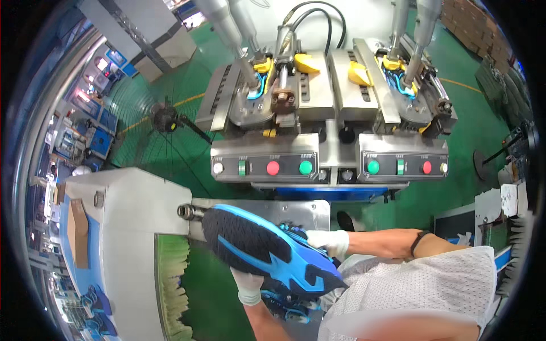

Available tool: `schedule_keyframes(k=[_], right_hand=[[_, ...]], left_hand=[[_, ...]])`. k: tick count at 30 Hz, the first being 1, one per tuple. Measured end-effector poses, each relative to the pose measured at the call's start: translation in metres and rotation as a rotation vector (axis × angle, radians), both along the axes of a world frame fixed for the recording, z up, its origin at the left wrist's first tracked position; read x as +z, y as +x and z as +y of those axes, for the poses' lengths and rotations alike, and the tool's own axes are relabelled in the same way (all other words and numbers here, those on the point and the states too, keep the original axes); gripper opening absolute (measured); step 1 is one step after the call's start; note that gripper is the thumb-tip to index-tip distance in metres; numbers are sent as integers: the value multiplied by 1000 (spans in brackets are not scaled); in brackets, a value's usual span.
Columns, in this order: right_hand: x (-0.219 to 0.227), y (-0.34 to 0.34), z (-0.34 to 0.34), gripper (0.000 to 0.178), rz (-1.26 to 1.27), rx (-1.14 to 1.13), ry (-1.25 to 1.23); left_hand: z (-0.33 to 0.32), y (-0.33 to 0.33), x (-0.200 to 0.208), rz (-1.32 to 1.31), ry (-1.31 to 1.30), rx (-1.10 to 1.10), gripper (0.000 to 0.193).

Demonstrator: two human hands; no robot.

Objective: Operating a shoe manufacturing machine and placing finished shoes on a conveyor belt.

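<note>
A blue and black sneaker [250, 236] is tilted in front of me, its treaded sole turned up toward me and its toe to the upper left. My left hand [248, 282], in a white glove, grips its lower edge from beneath; the sole hides most of those fingers. On the opposite side my right hand [328, 241], also gloved, is closed against the sneaker's upper near the laces. Just under the held sneaker, more dark and blue footwear [284, 304] shows in part. A metal plate [304, 213] with a round metal fitting [187, 211] lies beyond it.
Ahead stands a two-station machine [330, 165] with red and green buttons, yellow pads and blue pieces under its rods. At left are a floor fan [165, 117], a grey cabinet [131, 199] with a bristled opening, and blue shoes [99, 307]. Cartons [475, 28] are stacked far right.
</note>
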State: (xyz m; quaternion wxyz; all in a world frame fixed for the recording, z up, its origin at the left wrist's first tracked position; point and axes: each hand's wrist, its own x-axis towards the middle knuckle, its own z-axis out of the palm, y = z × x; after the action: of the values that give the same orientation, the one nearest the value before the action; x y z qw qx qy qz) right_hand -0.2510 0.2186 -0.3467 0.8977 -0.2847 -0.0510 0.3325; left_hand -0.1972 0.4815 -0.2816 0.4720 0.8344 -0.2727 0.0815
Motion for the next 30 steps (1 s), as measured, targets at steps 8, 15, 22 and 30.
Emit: schedule_keyframes(k=[8,15,22,30], right_hand=[[64,-7,-196,55,-25,-396,-343],[29,-19,-286,61,176,-687,-154],[13,-27,-263,65,39,-882,-31],[7,-26,-240,62,96,-769,-87]], left_hand=[[-141,30,-13,594,-431,236,46],[-198,31,-39,719,-311,155,44],[-195,17,-80,767,-189,141,48],[-147,-37,-113,800,-170,292,47]])
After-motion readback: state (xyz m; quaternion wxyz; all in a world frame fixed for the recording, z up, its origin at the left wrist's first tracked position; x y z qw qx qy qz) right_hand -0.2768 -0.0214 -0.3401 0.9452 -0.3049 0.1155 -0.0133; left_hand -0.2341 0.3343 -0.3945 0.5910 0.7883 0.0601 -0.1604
